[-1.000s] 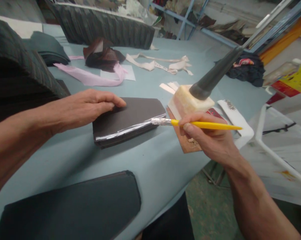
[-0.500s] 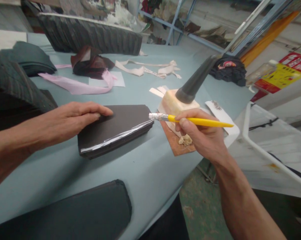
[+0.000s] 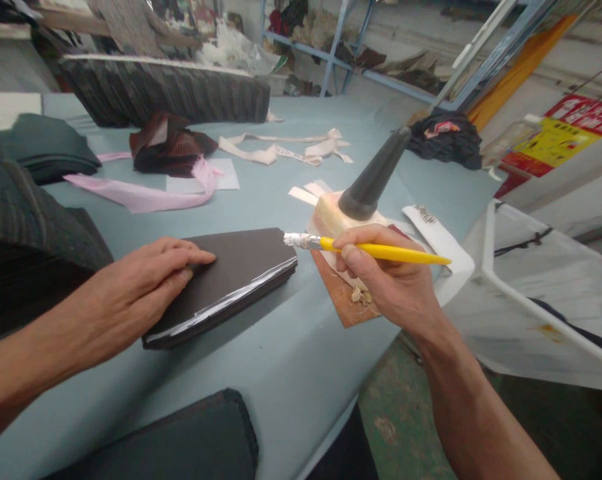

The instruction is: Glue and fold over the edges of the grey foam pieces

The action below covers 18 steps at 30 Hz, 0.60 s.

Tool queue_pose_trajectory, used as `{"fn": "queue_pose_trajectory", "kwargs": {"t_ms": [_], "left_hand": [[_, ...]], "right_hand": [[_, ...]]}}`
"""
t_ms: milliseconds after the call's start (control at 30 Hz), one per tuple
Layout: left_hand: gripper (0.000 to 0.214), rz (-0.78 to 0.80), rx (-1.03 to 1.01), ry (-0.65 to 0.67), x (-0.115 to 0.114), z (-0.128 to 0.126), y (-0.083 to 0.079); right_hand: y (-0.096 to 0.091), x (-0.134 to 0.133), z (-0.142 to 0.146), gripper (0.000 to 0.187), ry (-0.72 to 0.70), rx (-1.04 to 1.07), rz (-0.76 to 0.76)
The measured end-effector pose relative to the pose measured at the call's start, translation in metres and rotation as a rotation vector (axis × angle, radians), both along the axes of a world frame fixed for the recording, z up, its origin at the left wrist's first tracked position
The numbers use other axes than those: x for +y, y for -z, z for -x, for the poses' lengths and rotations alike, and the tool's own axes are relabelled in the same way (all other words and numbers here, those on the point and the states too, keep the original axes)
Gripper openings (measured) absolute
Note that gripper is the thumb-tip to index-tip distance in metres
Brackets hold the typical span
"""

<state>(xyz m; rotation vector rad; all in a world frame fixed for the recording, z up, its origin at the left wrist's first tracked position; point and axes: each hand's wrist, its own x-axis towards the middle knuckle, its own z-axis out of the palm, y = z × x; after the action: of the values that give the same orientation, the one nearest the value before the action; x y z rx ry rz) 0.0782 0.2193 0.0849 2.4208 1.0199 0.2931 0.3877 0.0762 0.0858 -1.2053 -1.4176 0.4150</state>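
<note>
Pressing down on the dark stack of sheets (image 3: 241, 263), the left hand (image 3: 145, 283) lies flat, fingers open; the stack rests mid-surface (image 3: 281, 353), its near edge streaked white. At its three o'clock the right hand (image 3: 388, 283) has its fingers pinched round a yellow-handled brush (image 3: 375, 251) — white-coated bristles just off the stack's corner.

workshop | fabric stacks (image 3: 165, 90) | cloth strips (image 3: 285, 148) | metal shelving (image 3: 341, 50)
</note>
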Motion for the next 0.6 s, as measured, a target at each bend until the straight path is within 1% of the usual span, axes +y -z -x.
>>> {"fn": "queue_pose_trajectory", "kwargs": {"t_ms": [167,233,333,400,467,600], "left_hand": [[0.049,-0.034,-0.010,0.027,0.000,0.003,0.004],[0.048,-0.027,-0.004,0.031,0.000,0.003,0.005],[0.049,-0.022,-0.015,0.027,0.000,0.002,0.006],[0.049,-0.026,-0.017,0.028,0.000,0.002,0.007],[0.048,-0.031,0.001,0.042,0.001,0.003,0.007],[0.048,-0.040,0.026,0.051,0.003,0.006,0.008]], "right_hand": [[0.007,-0.006,0.000,0.007,0.028,-0.042,0.070],[0.011,-0.008,0.004,0.008,-0.004,-0.073,0.093],[0.016,-0.010,0.011,0.009,-0.088,-0.079,0.128],[0.018,-0.010,0.012,0.010,-0.104,-0.073,0.156],[0.020,-0.012,0.007,0.011,-0.073,-0.083,0.161],[0.021,-0.014,-0.010,0.011,0.048,-0.117,0.127]]}}
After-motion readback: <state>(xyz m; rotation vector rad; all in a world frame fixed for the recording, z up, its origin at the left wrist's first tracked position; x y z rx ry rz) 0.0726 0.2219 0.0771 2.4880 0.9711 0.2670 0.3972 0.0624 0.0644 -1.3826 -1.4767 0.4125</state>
